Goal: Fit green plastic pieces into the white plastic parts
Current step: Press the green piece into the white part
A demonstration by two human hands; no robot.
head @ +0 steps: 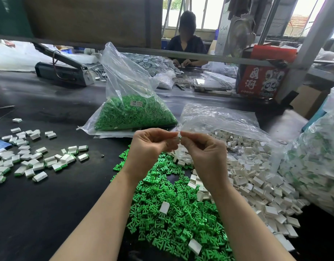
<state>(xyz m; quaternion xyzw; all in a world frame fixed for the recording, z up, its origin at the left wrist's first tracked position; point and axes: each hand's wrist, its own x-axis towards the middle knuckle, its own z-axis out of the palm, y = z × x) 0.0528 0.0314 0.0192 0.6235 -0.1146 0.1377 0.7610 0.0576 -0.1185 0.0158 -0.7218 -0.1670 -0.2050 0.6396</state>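
My left hand and my right hand are raised together above the table, fingertips meeting. Between them sits a small white plastic part with a green piece at its top edge; both hands pinch it. Below my forearms lies a loose pile of green pieces with a few white parts on it. A heap of white parts spills from a clear bag to the right. White parts with green fitted in them are scattered at the left.
A clear bag of green pieces stands behind my hands. Another bag of mixed parts sits at the far right. A dark machine lies at the back left, a red carton at the back right. A person sits opposite.
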